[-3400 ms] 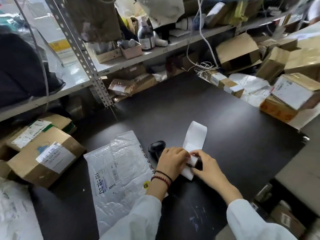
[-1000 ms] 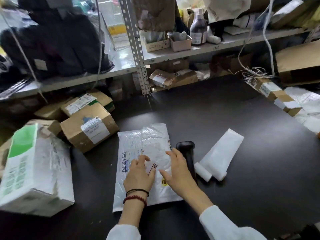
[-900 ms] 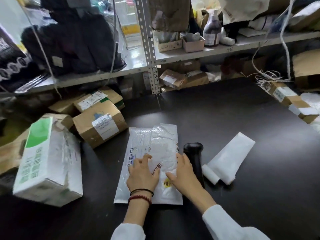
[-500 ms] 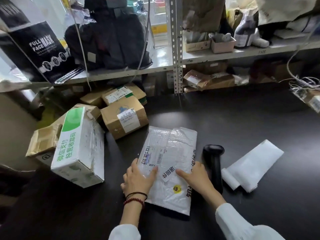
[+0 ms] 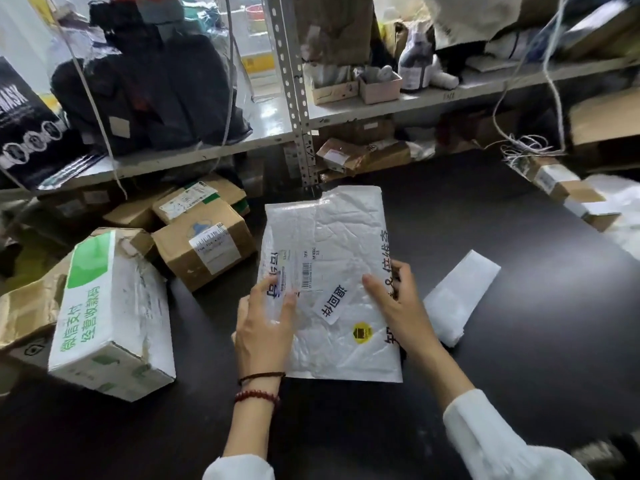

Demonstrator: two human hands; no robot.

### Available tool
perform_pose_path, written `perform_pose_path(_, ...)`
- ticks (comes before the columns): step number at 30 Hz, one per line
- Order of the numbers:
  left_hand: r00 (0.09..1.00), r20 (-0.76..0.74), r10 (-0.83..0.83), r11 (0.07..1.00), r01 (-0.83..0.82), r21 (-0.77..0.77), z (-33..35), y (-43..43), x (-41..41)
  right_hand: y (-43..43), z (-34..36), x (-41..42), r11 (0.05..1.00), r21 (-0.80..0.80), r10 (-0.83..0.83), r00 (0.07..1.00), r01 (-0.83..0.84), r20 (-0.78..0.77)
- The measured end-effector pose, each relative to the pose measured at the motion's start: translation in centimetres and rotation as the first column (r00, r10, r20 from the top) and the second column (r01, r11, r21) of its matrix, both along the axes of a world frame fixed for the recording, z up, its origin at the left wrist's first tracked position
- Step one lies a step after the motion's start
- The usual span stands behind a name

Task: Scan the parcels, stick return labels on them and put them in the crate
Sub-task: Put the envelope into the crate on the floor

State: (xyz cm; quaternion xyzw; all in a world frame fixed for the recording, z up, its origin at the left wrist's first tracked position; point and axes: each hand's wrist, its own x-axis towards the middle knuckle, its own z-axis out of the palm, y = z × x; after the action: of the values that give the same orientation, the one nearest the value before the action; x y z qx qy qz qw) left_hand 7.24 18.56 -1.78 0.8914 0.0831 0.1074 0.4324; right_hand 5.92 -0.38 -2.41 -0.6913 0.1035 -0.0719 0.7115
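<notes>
Gripping the white poly mailer (image 5: 332,237) by both side edges, left hand (image 5: 263,327) and right hand (image 5: 398,306) curled round it, over the dark table (image 5: 519,368); return label (image 5: 334,303) already on, crating probably left, no crate visible.

The poly mailer (image 5: 329,244) is thin white plastic, crinkled all over, with a soft sheen along the creases. The return label (image 5: 334,303) stuck on it looks like plain matt paper, smooth and flat. The table (image 5: 512,368) is a dark smooth top, mostly matt, with a faint shine further back. The brown box (image 5: 204,247) is raw cardboard, dull and kinda rough, with a slicker paper label on it. The white-and-green box (image 5: 110,317) is coated card, slightly glossy, scuffed and dented. The label strip (image 5: 460,292) looks like waxy white backing paper. The shelf upright (image 5: 294,91) is perforated grey metal. The sleeve (image 5: 502,441) is white cloth, matt. The bead bracelet (image 5: 258,396) is dark red and a bit shiny.
</notes>
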Motion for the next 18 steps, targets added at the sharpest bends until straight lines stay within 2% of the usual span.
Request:
perform_pose_path(5, 0.960, 0.206, -0.188, 0.975, 0.208, -0.077, 1.7, -5.1, 0.2, -5.0, 0.7, -3.9, 0.971, -0.024, -0.236, 0.970, 0.238, 0.050)
perform_pose_path(9, 0.889, 0.219, -0.403, 0.894, 0.433, -0.113, 1.7, -10.6, -1.3, -9.1, -0.2, -9.6, 0.875, -0.104, -0.474, 0.880, 0.473, 0.024)
perform_pose_path(11, 0.817, 0.206, -0.539, 0.816, 0.567, -0.113, 1.4, -13.7, -2.4, -10.8, -0.7, -13.1, 0.797, -0.122, -0.595, 0.803, 0.591, 0.002)
perform_pose_path(14, 0.663, 0.189, -0.724, 0.653, 0.747, -0.121, 0.4, -18.6, -5.1, -12.8, -1.7, -19.2, 0.653, -0.124, -0.756, 0.652, 0.747, -0.050)
perform_pose_path(18, 0.430, 0.207, -0.879, 0.424, 0.903, -0.078, -1.6, -23.5, -9.8, -13.7, -3.4, -26.9, 0.455, -0.173, -0.890, 0.440, 0.874, -0.120)
